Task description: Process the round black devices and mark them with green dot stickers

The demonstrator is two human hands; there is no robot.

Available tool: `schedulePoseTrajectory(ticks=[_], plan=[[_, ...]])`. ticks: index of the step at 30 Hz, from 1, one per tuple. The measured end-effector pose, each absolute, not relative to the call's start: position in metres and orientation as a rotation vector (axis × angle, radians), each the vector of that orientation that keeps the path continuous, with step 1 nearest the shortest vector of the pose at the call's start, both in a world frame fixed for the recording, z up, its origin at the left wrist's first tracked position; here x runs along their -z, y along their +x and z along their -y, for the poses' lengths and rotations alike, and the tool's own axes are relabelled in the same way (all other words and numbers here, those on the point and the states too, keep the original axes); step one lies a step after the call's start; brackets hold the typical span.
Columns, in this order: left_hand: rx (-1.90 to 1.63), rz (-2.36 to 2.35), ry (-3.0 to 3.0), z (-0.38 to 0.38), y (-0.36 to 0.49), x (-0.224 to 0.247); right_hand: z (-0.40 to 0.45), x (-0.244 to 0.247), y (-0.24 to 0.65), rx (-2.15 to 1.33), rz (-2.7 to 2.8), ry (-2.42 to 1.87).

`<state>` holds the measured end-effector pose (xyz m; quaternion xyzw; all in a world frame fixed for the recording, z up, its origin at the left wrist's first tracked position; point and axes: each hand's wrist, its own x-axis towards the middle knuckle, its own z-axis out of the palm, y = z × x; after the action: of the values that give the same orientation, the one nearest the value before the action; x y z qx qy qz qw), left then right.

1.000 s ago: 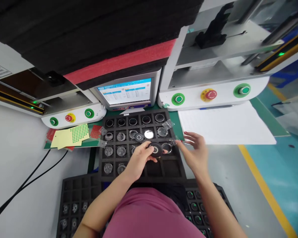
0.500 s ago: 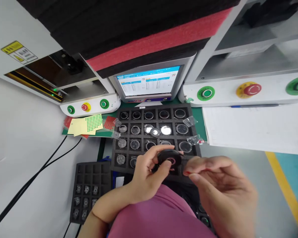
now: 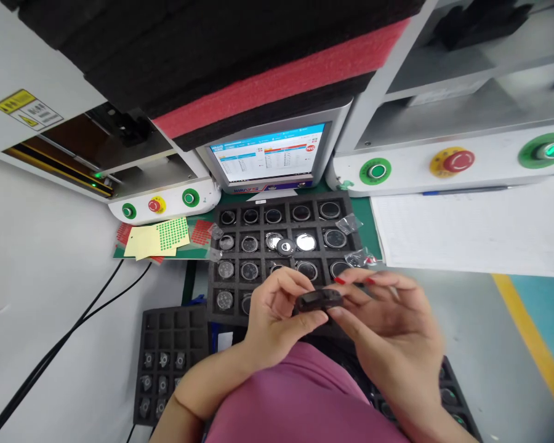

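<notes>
Bright, fairly even light; white glare on round glass (image 3: 305,242); screen (image 3: 268,159) glowing; black disc (image 3: 320,299) murky; edges stretched

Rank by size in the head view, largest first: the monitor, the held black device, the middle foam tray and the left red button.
1. Middle foam tray, partly covered
2. Monitor
3. Held black device
4. Left red button
</notes>
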<state>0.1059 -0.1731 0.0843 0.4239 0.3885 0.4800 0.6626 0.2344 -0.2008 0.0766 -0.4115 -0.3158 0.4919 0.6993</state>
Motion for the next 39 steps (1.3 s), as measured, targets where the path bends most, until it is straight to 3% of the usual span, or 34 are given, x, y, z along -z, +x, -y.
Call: schedulePoseTrajectory(ticks=[6, 15, 24, 39], plan=[[-0.621, -0.599, 0.772, 0.156, 0.088, -0.08, 0.198, -0.085, 0.256, -1.187, 0.902, -0.858], [-0.389, -0.565, 0.637, 0.143, 0.076, -0.075, 0.194, -0.089, 0.265, -1.252, 1.116, -0.879], [-0.752, -0.522, 0.987, 0.158, 0.072, -0.083, 0.19, -0.081, 0.261, -0.945, 0.819, -1.15], [-0.752, -0.566, 1.199, 0.172, 0.076, -0.093, 0.2, -0.097, 0.244, -0.965, 0.895, -1.11]])
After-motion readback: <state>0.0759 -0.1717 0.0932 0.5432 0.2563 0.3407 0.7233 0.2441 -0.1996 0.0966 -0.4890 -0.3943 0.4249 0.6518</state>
